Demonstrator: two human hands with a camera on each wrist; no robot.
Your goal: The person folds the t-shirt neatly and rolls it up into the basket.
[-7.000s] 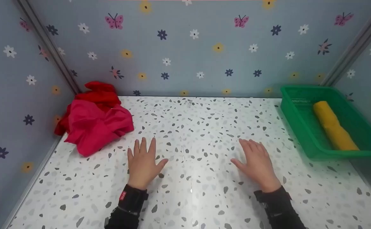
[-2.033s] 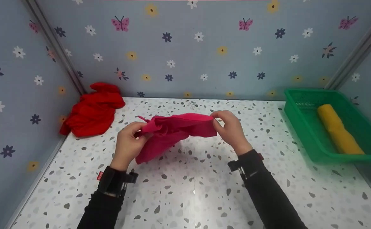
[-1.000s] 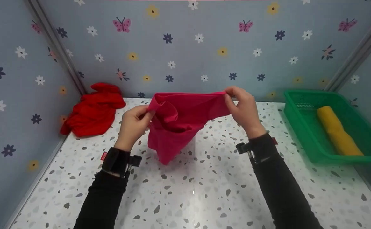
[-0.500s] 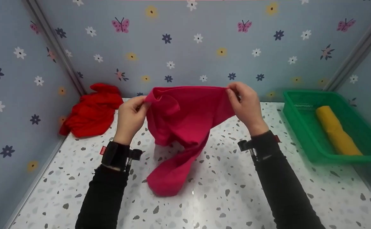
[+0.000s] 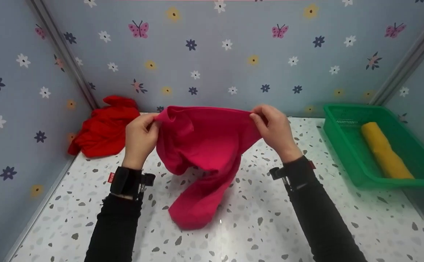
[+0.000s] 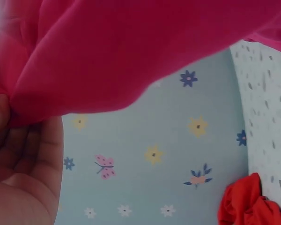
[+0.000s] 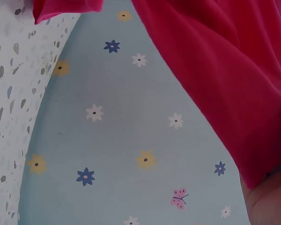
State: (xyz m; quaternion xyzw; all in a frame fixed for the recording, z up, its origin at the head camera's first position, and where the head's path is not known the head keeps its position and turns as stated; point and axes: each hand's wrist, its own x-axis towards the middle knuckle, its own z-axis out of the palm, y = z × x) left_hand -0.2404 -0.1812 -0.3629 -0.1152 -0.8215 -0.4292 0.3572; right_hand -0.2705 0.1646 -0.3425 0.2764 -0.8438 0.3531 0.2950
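Observation:
A deep-pink cloth hangs spread between both hands above the tabletop, its upper edge drawn nearly straight. My left hand pinches its upper left corner, where a fold curls over. At the upper right corner, my right hand pinches the edge between thumb and fingers. A long tail of the fabric dangles toward the front, its end low over the table. Each wrist view shows the pink fabric held at the fingers of the left hand and right hand. Whether it is a garment I cannot tell.
A crumpled red cloth lies in the back left corner. At the right stands a green plastic basket with a rolled yellow cloth inside. Flower-patterned panels enclose the speckled table at the back and sides.
The pink cloth was lifted off the red one, raised and spread, and its tail dropped down. Over the last half second both hands lowered slightly and shifted left.

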